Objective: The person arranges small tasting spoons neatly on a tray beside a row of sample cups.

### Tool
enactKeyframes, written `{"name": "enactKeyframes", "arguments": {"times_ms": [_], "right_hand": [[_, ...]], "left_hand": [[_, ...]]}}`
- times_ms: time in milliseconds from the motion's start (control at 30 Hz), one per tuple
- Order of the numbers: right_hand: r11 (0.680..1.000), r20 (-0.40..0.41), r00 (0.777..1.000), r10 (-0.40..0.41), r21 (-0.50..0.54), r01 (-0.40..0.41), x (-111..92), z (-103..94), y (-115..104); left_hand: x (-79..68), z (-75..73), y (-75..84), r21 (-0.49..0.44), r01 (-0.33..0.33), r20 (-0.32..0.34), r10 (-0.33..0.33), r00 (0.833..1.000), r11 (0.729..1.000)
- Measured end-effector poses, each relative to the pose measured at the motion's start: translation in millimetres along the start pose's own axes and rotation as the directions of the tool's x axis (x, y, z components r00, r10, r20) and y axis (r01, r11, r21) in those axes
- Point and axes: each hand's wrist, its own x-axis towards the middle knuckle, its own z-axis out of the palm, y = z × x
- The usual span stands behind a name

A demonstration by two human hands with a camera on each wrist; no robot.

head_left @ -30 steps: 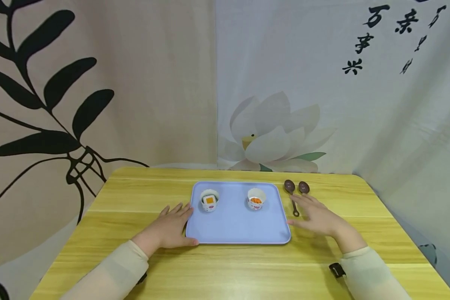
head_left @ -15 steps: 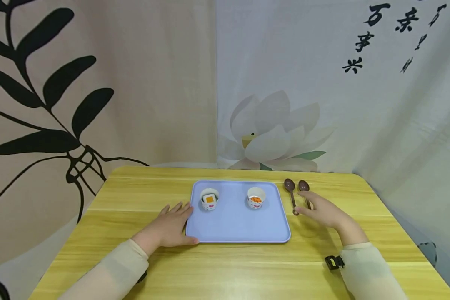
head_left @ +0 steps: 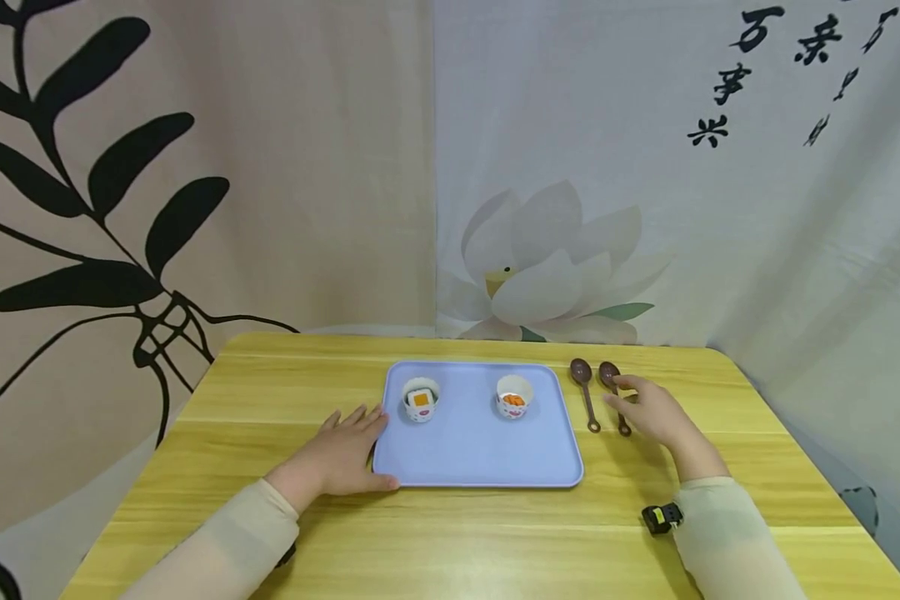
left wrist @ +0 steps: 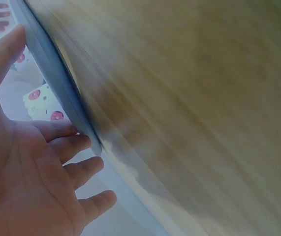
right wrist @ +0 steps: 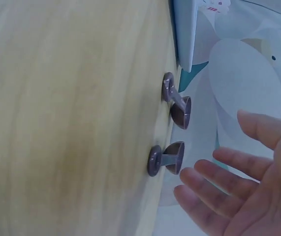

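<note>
My left hand (head_left: pixel 341 457) lies along the left side of a pale blue tray (head_left: pixel 480 458), fingers extended at its edge and thumb by the near corner. The left wrist view shows its fingertips (left wrist: pixel 83 141) against the tray's rim. To the right of the tray lie two brown spoons, a left spoon (head_left: pixel 581 372) and a right spoon (head_left: pixel 609 372), handles toward me. My right hand (head_left: pixel 656 412) is over the right spoon's handle, partly covering it. In the right wrist view its fingers (right wrist: pixel 224 187) are spread and loosely bent beside that spoon (right wrist: pixel 173 157), with nothing held.
On the tray stand two small patterned cups: a left cup (head_left: pixel 418 412) with a white and orange piece inside, and a right cup (head_left: pixel 508 410) with orange pieces. The wooden table (head_left: pixel 450 542) ends at a printed curtain (head_left: pixel 360 208) behind.
My right hand has shifted right, from beside the tray's edge and the left spoon to the right spoon, uncovering the left spoon's handle. The left hand and tray have stayed still.
</note>
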Motion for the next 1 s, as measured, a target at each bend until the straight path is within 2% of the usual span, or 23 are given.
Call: {"name": "enactKeyframes", "arguments": {"times_ms": [267,667,833,1000], "right_hand": [[0.999,-0.022,0.999,0.034,0.022,-0.033,2.1,1.3,7.4],[0.987,0.007,0.995,0.096,0.126,-0.096,8.4,3.8,18.6],[0.949,0.057,0.989,0.136,0.278,-0.146,10.8,5.1,21.5],[0.918,0.073,0.984,0.160,0.356,-0.176,12.4,5.5,23.2]], "left_hand": [[-0.5,0.6,1.1,0.003,0.002,-0.001,-0.002,1.000,1.000],[-0.6,1.2,0.9,-0.007,0.004,-0.008,-0.004,1.000,1.000],[-2.3,-0.4,0.5,-0.015,0.000,-0.012,0.000,1.000,1.000],[-3.9,-1.9,1.4,-0.024,-0.002,-0.014,0.001,1.000,1.000]]}}
